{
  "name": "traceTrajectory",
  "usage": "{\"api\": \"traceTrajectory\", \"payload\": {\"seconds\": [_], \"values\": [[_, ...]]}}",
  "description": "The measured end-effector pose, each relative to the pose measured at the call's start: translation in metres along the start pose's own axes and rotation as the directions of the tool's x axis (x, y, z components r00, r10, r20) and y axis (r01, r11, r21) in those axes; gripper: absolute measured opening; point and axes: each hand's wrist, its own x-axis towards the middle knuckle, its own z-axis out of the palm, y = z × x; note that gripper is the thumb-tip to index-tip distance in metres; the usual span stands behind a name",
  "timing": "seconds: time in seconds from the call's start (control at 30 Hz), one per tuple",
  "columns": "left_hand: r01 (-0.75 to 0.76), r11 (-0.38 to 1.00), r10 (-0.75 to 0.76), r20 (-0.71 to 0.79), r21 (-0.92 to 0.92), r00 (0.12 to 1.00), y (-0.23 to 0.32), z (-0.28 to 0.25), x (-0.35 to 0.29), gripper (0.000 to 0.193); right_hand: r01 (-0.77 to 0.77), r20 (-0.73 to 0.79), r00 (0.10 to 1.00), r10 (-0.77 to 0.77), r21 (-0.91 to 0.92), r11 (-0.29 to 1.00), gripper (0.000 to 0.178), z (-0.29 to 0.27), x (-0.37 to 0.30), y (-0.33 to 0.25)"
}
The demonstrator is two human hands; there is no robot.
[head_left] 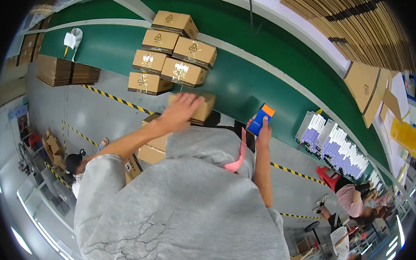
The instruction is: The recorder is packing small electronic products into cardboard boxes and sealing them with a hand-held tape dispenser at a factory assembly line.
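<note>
My left hand (181, 110) lies over the near-left side of a closed brown cardboard box (203, 108) at the front edge of the green bench. Its fingers are stretched out across the box; both hand and box look slightly blurred. In my right hand (263, 129), closed round it, is a small blue block-shaped item with an orange end (261, 119); its exact kind cannot be made out. Just beyond my left hand, several taped brown cartons (183, 72) stand in two columns on the bench.
Rows of white and purple small boxes (332, 139) cover the bench at right. Flattened cardboard (359, 27) is piled far right, with another flat stack (67, 72) at left. Cartons (151, 148) stand below the bench edge by my left arm. People work at the lower right.
</note>
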Motion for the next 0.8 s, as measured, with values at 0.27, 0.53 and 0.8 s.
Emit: {"api": "traceTrajectory", "payload": {"seconds": [0.27,0.53,0.8], "values": [[0.216,0.91,-0.166,-0.167,0.353,0.972,-0.037,0.038,-0.019,0.092,-0.03,0.096,0.995,0.032,-0.018,0.999,0.048,0.008,-0.013,0.019],[-0.093,0.971,-0.008,-0.415,-0.222,0.91,0.066,-0.013,0.033,0.054,0.029,0.036,0.999,-0.03,0.042,0.999,0.044,-0.009,-0.026,0.015],[-0.603,0.719,0.192,-0.736,-0.345,0.65,0.225,-0.1,0.202,0.011,0.018,-0.042,0.999,-0.012,0.147,0.989,0.043,-0.053,-0.036,0.017]]}}
